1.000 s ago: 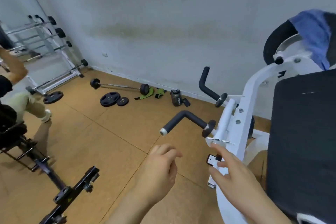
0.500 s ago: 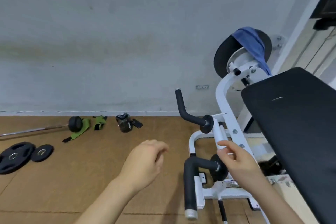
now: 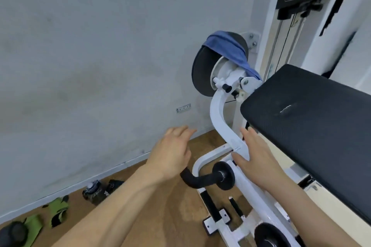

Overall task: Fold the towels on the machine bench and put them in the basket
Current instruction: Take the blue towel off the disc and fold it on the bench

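A blue towel (image 3: 230, 50) hangs draped over the black round pad (image 3: 200, 74) at the top of the white machine arm (image 3: 220, 118). The black padded bench (image 3: 313, 126) slopes down on the right. My left hand (image 3: 172, 152) is raised, empty, fingers apart, below and left of the towel. My right hand (image 3: 257, 156) is open too, beside the white arm and the bench's near edge. Neither hand touches the towel. No basket is in view.
A black handle (image 3: 200, 180) sticks out of the machine frame under my left hand. On the wooden floor along the grey wall lie a dark bottle (image 3: 94, 192) and green gloves (image 3: 58, 210). The weight stack column (image 3: 297, 16) stands behind the bench.
The view has swung right and closer to the machine. Both hands have risen toward the towel; the right hand has left the lower handle area and opened beside the white arm.
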`<state>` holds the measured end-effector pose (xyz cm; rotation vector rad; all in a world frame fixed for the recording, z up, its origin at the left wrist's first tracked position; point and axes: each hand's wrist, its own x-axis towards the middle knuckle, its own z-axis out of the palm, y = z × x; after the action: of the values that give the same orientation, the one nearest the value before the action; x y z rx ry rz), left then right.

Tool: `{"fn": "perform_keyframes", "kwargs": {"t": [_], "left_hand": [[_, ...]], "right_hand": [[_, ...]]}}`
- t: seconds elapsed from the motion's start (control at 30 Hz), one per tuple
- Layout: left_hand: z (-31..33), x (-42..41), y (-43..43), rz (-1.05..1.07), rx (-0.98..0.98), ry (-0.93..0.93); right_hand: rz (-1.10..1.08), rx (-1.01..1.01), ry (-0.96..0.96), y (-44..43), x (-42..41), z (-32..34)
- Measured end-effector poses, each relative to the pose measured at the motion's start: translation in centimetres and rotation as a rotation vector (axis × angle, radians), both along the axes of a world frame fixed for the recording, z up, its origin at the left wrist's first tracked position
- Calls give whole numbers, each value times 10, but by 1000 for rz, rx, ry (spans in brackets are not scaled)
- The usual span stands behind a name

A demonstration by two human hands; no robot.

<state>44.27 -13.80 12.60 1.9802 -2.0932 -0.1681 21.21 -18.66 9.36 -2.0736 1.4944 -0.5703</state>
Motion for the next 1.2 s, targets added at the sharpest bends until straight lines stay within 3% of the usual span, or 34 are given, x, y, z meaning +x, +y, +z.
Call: {"fn": "perform_keyframes", "kwargs": {"t": [0.27, 0.57, 0.77, 0.87, 1.0, 1.13, 1.2], "left_hand": [[13, 32, -176, -129, -8, -190], [24, 56, -384, -250, -68, -329], [20, 66, -478, -343, -184, -401], [15, 71, -492, -363, -365, -437], [22, 77, -501, -458, -645, -84], [56, 83, -470, -387, -379, 620], [70, 85, -444, -390, -287, 762]], "right_hand": [[-190, -117, -94, -125, 66, 16], [-336, -61, -68, -283, 104, 16], [-383, -54, 23, -376, 110, 15], [-403, -116, 18, -407, 115, 18], [-563, -264, 46, -425, 117, 20], [-675, -337, 61, -417, 108, 23], [-669, -290, -71, -402, 102, 31]]}}
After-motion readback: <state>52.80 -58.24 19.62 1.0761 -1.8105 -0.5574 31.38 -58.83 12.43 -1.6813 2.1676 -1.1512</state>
